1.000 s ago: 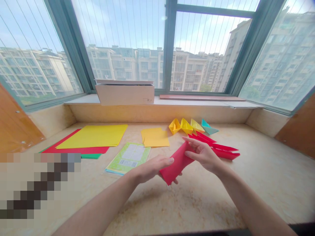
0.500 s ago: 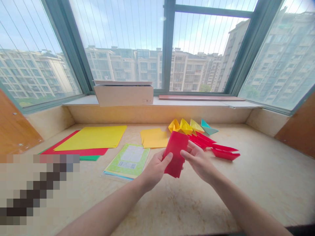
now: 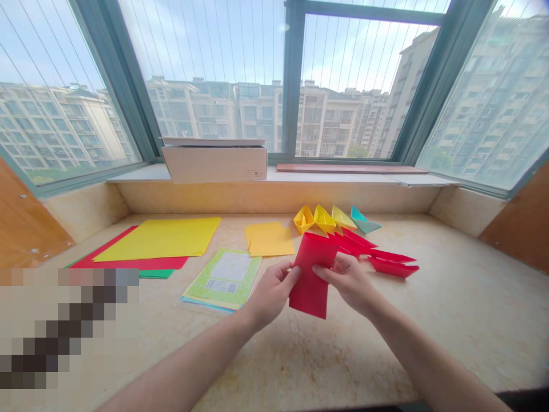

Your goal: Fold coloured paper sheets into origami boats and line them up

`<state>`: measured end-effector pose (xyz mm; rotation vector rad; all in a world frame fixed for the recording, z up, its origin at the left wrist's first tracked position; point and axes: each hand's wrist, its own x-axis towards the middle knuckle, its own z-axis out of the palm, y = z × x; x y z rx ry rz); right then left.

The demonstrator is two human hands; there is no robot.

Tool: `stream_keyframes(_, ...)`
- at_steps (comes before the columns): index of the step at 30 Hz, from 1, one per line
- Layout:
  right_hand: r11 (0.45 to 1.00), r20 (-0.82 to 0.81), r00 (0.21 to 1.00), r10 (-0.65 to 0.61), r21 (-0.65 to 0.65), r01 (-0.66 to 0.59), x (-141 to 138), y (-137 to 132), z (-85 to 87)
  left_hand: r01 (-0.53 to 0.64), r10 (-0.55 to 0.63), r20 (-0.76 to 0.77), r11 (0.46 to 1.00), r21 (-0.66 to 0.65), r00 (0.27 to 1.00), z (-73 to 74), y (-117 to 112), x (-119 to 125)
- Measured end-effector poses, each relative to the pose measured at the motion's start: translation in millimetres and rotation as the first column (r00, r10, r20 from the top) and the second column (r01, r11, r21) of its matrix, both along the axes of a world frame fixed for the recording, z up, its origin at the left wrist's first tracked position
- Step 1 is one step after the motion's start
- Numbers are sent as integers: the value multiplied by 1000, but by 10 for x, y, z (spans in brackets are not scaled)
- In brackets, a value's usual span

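A folded sheet of red paper (image 3: 312, 286) is held up over the countertop between both hands. My left hand (image 3: 274, 289) pinches its left edge, thumb in front. On the right edge, my right hand (image 3: 345, 277) grips it with the thumb across the front face; the other fingers are partly hidden behind. Just beyond lie red folded paper boats (image 3: 392, 265), flat and long. Behind those stand two yellow paper boats (image 3: 323, 220), a paler yellow one (image 3: 343, 220) and a teal one (image 3: 363, 221).
Orange-yellow paper squares (image 3: 271, 240) lie left of the boats. A green-patterned paper pack (image 3: 225, 280) sits nearer me. Large yellow (image 3: 158, 240), red and green sheets are stacked at left. A white box (image 3: 214, 163) stands on the window ledge.
The red paper has turned slightly and shows a wider face, its lower right corner now further down and right. My right hand has shifted a little to the right.
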<state>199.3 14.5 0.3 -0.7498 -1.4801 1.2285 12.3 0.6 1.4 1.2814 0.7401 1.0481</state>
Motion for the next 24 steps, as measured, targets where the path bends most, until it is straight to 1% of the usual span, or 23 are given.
stream_keyframes(5, 999, 32, 999, 16, -42, -15, 13, -17, 46, 10, -10, -7, 1000, -19, 1000, 5, -3, 4)
stream_keyframes(10, 998, 42, 998, 37, -57, -34, 5, 1, 32, 0, -1, -44, 1000, -8, 999, 5, 11, -3)
stream_keyframes(14, 998, 17, 1000, -18, -59, 19, 2, 8, 32, 3, -1, -78, 1000, 25, 997, 4, 16, -8)
stream_keyframes(18, 997, -2, 999, -54, -52, 54, 26, 1, 60, 56, -53, -81, 998, 26, 995, -7, 9, -6)
stream_keyframes(20, 997, 19, 998, -60, -44, 61, 38, 2, 59, 42, -39, -100, 999, 29, 994, -12, 4, -5)
stream_keyframes(24, 999, 97, 995, -34, -36, 37, 32, 12, 22, -32, 36, -114, 999, 39, 993, -3, -3, -9)
